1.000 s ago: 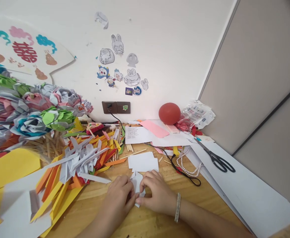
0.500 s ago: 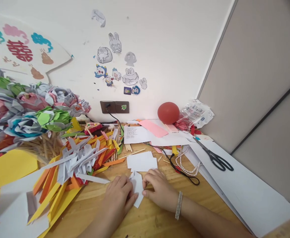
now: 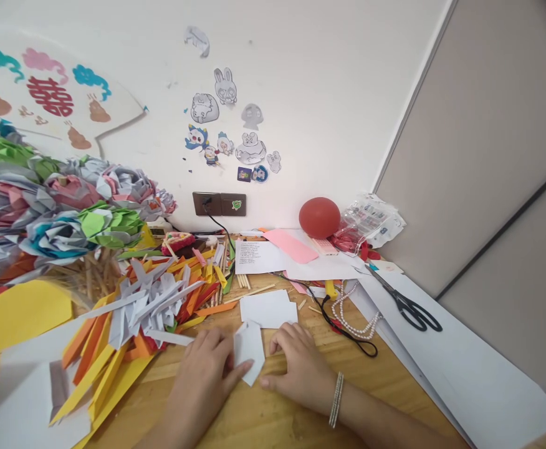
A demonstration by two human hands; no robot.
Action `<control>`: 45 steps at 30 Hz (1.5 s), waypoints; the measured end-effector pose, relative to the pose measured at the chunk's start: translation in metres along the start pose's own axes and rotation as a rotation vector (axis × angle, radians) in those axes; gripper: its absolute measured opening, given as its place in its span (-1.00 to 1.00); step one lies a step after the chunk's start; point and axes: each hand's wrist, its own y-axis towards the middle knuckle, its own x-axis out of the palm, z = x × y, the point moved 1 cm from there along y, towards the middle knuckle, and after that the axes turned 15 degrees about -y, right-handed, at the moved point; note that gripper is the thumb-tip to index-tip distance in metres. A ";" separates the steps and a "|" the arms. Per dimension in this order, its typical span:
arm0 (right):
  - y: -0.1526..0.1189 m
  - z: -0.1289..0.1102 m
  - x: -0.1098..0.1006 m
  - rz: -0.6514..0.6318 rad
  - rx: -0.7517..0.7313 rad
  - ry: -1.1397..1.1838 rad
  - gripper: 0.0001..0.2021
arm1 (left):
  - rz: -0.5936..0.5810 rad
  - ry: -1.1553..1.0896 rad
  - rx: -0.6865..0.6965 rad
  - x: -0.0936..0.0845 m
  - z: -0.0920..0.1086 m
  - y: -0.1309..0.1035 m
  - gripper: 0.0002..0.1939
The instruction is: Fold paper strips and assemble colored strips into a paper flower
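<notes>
A small folded piece of white paper (image 3: 250,349) with pointed ends is in front of me at the table's middle. My left hand (image 3: 210,362) grips its left side, the thumb lying over the paper and the other fingers curled at its edge. My right hand (image 3: 298,365), with a beaded bracelet on the wrist, rests just right of the paper without touching it. Its fingers are bent, with thumb and forefinger apart and nothing between them. Just beyond the hands lie blank white paper pieces (image 3: 268,308).
Folded paper strips (image 3: 156,302) are heaped at left, below paper flowers (image 3: 67,212). Black scissors (image 3: 406,302) lie on large white sheets (image 3: 469,349) at right. A black cable (image 3: 333,321), a bead string (image 3: 357,321) and a red balloon (image 3: 320,217) are farther back.
My left hand and the folded paper have shifted slightly left. My right hand's thumb and fingers have spread and come away from the paper's right edge. The camera view has tilted slightly.
</notes>
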 end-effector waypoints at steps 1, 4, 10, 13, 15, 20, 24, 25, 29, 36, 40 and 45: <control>0.001 0.000 0.000 -0.004 -0.003 -0.002 -0.59 | 0.020 -0.002 0.017 -0.002 -0.003 0.001 -0.78; 0.002 0.000 -0.001 0.024 0.004 0.009 -0.63 | 0.011 -0.039 0.072 -0.003 -0.005 0.002 -0.83; 0.000 -0.009 -0.009 0.105 -0.403 0.053 -0.90 | 0.001 -0.033 0.036 0.001 0.005 0.000 -0.79; -0.004 -0.014 -0.007 0.116 -0.612 -0.112 -0.87 | -0.001 -0.023 0.001 0.001 0.003 0.000 -0.78; -0.005 -0.014 -0.004 0.111 -0.629 -0.153 -0.84 | -0.013 -0.013 -0.009 0.000 0.000 0.001 -0.76; -0.004 -0.011 0.000 0.081 -0.569 -0.095 -0.81 | -0.003 0.081 -0.014 -0.008 -0.011 0.005 -0.72; -0.001 -0.002 -0.005 0.072 -0.606 -0.031 -0.86 | 0.074 0.109 0.087 -0.014 -0.020 0.007 -0.79; 0.000 0.000 -0.008 0.072 -0.615 -0.014 -0.87 | 0.080 0.085 0.151 -0.014 -0.022 0.008 -0.80; 0.004 0.014 -0.017 0.057 -0.594 0.044 -0.90 | 0.042 0.039 0.417 -0.008 -0.032 0.009 -0.78; 0.011 0.024 -0.014 0.017 -0.533 -0.051 -0.75 | 0.099 0.178 0.652 -0.013 -0.024 0.006 -0.73; 0.011 0.022 -0.014 0.101 -0.564 -0.231 -0.84 | 0.092 0.203 0.671 -0.017 -0.010 0.003 -0.65; 0.009 0.018 -0.019 0.214 -0.609 -0.373 -0.88 | -0.012 0.262 0.653 -0.013 -0.006 0.001 -0.65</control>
